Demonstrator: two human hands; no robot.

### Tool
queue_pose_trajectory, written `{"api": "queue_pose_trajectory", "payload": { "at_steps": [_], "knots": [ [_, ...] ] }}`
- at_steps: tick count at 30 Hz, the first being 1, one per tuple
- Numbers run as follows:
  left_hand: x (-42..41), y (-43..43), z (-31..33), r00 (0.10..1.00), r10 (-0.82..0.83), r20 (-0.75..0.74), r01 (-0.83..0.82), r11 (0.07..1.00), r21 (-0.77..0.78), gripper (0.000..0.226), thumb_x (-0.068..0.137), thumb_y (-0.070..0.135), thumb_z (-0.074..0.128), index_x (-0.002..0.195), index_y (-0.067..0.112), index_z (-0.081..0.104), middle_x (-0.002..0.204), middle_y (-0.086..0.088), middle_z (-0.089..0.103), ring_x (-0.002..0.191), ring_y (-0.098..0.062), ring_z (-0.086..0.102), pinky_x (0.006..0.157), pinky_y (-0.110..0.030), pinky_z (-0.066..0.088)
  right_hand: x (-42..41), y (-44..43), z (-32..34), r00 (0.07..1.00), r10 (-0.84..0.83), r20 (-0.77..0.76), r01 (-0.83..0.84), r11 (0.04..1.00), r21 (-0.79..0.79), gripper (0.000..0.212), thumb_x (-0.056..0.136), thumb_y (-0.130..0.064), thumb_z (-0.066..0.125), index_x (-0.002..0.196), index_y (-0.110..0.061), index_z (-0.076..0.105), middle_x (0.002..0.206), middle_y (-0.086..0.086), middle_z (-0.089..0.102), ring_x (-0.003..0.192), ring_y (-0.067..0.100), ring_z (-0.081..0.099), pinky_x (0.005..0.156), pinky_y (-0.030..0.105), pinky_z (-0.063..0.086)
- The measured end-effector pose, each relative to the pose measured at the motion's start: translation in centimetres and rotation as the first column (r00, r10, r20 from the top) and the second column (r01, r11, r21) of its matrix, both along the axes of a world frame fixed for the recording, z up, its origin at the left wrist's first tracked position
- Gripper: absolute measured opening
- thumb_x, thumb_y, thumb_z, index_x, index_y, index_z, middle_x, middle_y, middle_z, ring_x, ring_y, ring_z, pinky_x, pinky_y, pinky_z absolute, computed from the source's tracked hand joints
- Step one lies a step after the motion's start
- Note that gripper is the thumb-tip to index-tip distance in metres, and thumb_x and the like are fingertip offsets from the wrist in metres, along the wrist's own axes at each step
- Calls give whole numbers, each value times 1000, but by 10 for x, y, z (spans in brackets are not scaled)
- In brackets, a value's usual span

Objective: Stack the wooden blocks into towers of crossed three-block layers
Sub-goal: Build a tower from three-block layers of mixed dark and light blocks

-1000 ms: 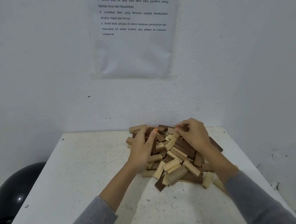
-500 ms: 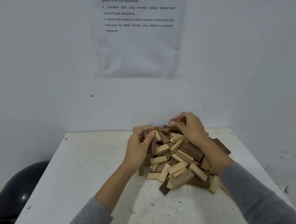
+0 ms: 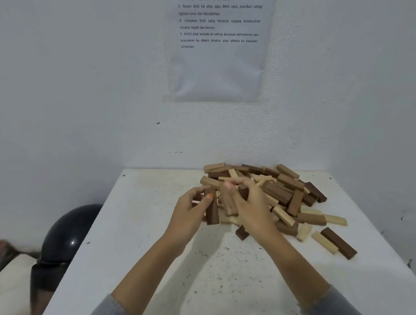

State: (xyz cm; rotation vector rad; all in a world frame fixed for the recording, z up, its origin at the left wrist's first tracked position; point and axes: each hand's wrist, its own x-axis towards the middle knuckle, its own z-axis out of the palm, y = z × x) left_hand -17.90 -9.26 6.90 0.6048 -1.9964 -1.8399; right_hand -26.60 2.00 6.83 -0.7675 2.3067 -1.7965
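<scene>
The left hand [image 3: 189,211] is gripping a dark brown block [image 3: 213,214], fingers and thumb curling round its upper half while the block is standing nearly upright, its lower end hanging just above the white table [image 3: 147,239]. Just beside it, the right hand [image 3: 254,208] is curling its fingers around the end of another dark block [image 3: 243,191]; a tan block [image 3: 229,203] is lying against its fingers, and motion blur is making it impossible to tell whether that one is being held too. The two hands are working close together at the near-left edge of the pile of wooden blocks [image 3: 283,189], which is spreading out loose and unstacked beyond and to the right of the right hand. Farther right of that hand, a dark block and a pale block [image 3: 324,242] are lying side by side, apart from the pile. Grey sleeves are covering both forearms. Above the hands, a printed sheet [image 3: 219,47] is hanging on the wall, and a shiny black rounded object [image 3: 68,233] is sitting below and left of the left hand.
</scene>
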Motion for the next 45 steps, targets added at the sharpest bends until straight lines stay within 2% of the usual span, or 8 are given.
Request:
{"api": "queue_pose_trajectory", "payload": {
  "at_steps": [3, 11, 20, 27, 30, 34, 40, 45],
  "knots": [
    [25, 5, -7, 997, -17, 74, 17, 1000, 4, 24, 98, 10, 49, 119, 17, 59, 98, 1, 58, 90, -15, 63, 64, -14, 54, 28, 8, -17, 999, 23, 27, -23, 1000, 4, 6, 96, -19, 57, 98, -18, 62, 86, -10, 62, 81, 3, 57, 67, 8, 40],
    [82, 22, -41, 976, -62, 209, 63, 998, 2, 32, 98, 14, 52, 130, 17, 55, 106, 0, 56, 101, -23, 62, 72, -19, 51, 78, 34, -52, 989, -31, 143, 11, 991, 134, 7, 97, -19, 56, 97, -17, 62, 83, -4, 61, 74, 4, 55, 57, 7, 41],
    [112, 46, -63, 992, -23, 122, 49, 974, -222, 36, 97, 13, 55, 132, 20, 51, 113, -4, 54, 92, -5, 55, 73, -4, 44, 106, 47, -64, 995, -27, 100, 5, 978, 209, 6, 95, -20, 58, 95, -16, 62, 86, -5, 61, 86, 14, 59, 79, 36, 54],
    [121, 54, -76, 995, 28, 94, 6, 939, -343, 32, 94, 16, 59, 126, 19, 57, 105, 3, 53, 96, -8, 56, 87, -17, 45, 112, 51, -68, 1000, -19, -16, 23, 953, 304, 6, 95, -25, 58, 97, -20, 61, 95, 1, 55, 83, 8, 51, 64, 12, 35],
    [122, 57, -80, 997, 48, 62, -29, 962, -272, 28, 93, 14, 61, 120, 21, 61, 103, 4, 50, 99, -14, 55, 92, -30, 49, 111, 52, -67, 977, -50, 206, 5, 977, 213, 17, 99, -27, 44, 98, -27, 61, 100, 4, 51, 82, 13, 50, 66, 19, 35],
    [127, 60, -77, 999, 48, 27, -41, 975, -216, 23, 96, 16, 57, 117, 25, 61, 107, 9, 52, 99, -4, 54, 82, -12, 44, 107, 63, -59, 944, -59, 324, 17, 991, 131, 32, 98, -12, 35, 102, -27, 63, 94, 7, 56, 75, 14, 53, 65, 25, 43],
    [136, 54, -82, 999, -34, -30, 22, 941, -339, 23, 91, 13, 64, 109, 28, 65, 108, 22, 56, 106, 2, 54, 81, -13, 43, 105, 79, -63, 982, -14, 189, -26, 978, 206, 19, 98, -12, 52, 104, -19, 68, 88, -10, 60, 85, 5, 54, 66, 8, 40],
    [137, 50, -79, 985, -158, 66, 171, 914, -368, 63, 76, 36, 79, 132, 37, 51, 134, 25, 44, 121, 10, 39, 86, -6, 35, 103, 79, -63, 998, 14, 66, -32, 960, 277, 16, 94, -20, 60, 108, -19, 68, 99, -2, 58, 75, 4, 54, 65, 4, 41]
  ]
}}
